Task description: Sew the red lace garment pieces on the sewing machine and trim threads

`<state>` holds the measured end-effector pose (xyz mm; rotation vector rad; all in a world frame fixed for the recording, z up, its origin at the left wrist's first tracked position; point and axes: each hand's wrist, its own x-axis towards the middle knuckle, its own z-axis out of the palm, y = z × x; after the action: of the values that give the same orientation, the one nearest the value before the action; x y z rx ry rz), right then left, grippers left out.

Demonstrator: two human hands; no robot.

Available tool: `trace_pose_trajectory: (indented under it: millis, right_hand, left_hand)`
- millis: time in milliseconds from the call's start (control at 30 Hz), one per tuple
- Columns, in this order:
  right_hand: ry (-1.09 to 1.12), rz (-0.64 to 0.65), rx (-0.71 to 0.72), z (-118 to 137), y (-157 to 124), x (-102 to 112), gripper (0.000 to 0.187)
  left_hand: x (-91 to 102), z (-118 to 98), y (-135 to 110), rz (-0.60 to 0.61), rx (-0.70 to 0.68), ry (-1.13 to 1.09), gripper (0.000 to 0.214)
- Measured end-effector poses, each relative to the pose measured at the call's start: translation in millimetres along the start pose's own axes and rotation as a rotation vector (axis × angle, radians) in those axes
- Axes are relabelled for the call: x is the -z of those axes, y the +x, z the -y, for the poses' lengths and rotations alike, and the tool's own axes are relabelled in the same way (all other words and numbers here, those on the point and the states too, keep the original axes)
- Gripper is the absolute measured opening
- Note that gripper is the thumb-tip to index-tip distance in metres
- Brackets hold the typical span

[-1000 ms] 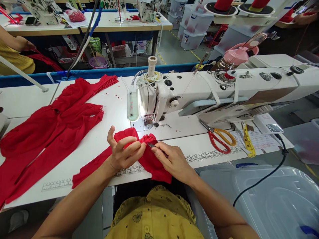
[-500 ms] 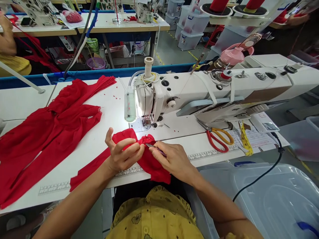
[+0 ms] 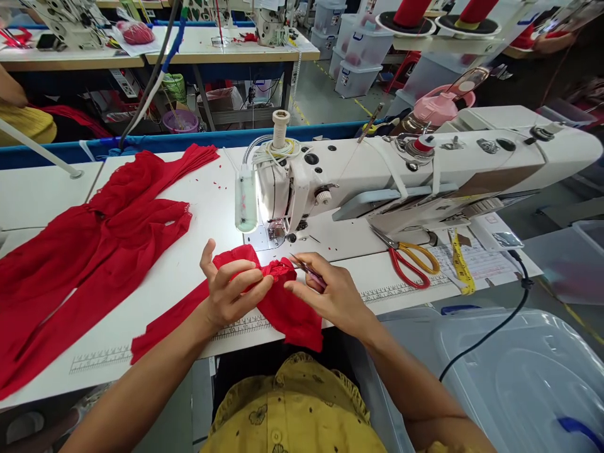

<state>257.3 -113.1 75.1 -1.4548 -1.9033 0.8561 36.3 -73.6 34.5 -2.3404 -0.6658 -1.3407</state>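
In my left hand [image 3: 236,286], a piece of red fabric [image 3: 295,318] is pinched between thumb and fingertips, with the other fingers loosely raised. The fabric lies in front of the sewing machine and hangs a little over the table's front edge. A gathered part of it bunches up just right of my left fingertips. My right hand [image 3: 337,292] is closed around small thread snips [image 3: 314,277] with purplish handles. Their metal tips point up and left, just above the bunched fabric and apart from my left fingers.
The sewing machine [image 3: 377,167] stands right behind my hands, its lamp lit. Red garments [image 3: 94,251] cover the table's left side. Scissors [image 3: 410,261] and a yellow tape measure [image 3: 462,264] lie right. A clear plastic bin [image 3: 514,371] stands below. Another person's arm [image 3: 10,88] shows far left.
My right hand has lifted the snips up and slightly right, away from the bunched fabric, and their tips now show. My left hand keeps its pinch almost unmoved.
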Motion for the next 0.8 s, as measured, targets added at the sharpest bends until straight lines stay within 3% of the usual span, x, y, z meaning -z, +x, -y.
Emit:
trace_pose_trajectory:
  millis: [167, 233, 267, 367, 433, 500, 567, 700, 800]
  right_hand:
    - [-0.057, -0.207, 0.200, -12.8, 9.2, -24.0, 0.017]
    - [-0.095, -0.303, 0.253, -19.0, 12.4, -29.2, 0.018]
    - [-0.113, -0.332, 0.275, -22.2, 13.6, -30.3, 0.018]
    - [-0.143, -0.360, 0.331, -31.2, 15.7, -29.2, 0.021]
    - [-0.176, -0.345, 0.360, -35.2, 15.9, -27.3, 0.024]
    - [-0.230, -0.305, 0.392, -36.7, 15.8, -26.3, 0.028]
    - [-0.288, -0.256, 0.443, -36.2, 15.6, -26.7, 0.032]
    - [-0.327, -0.218, 0.515, -33.0, 15.5, -31.5, 0.033]
    - [-0.307, -0.193, 0.431, -30.7, 14.9, -36.6, 0.026]
  left_hand:
    - [4.5, -5.5, 5.7, -0.060, 0.119, 0.005, 0.022]
    - [9.7, -13.5, 8.8, 0.051, 0.215, -0.170, 0.018]
    - [12.4, -18.5, 10.7, 0.175, 0.301, -0.338, 0.018]
    - [18.7, -31.5, 18.6, 0.606, 0.832, -0.969, 0.029]
    - [19.9, -34.6, 24.6, 0.719, 1.240, -1.368, 0.043]
    - [18.9, -32.8, 29.3, 0.674, 1.534, -1.616, 0.054]
    - [16.4, -29.2, 31.3, 0.584, 1.693, -1.683, 0.055]
    - [10.1, -24.8, 26.8, 0.359, 1.869, -1.592, 0.039]
    - [5.9, -23.4, 20.5, 0.220, 1.923, -1.555, 0.030]
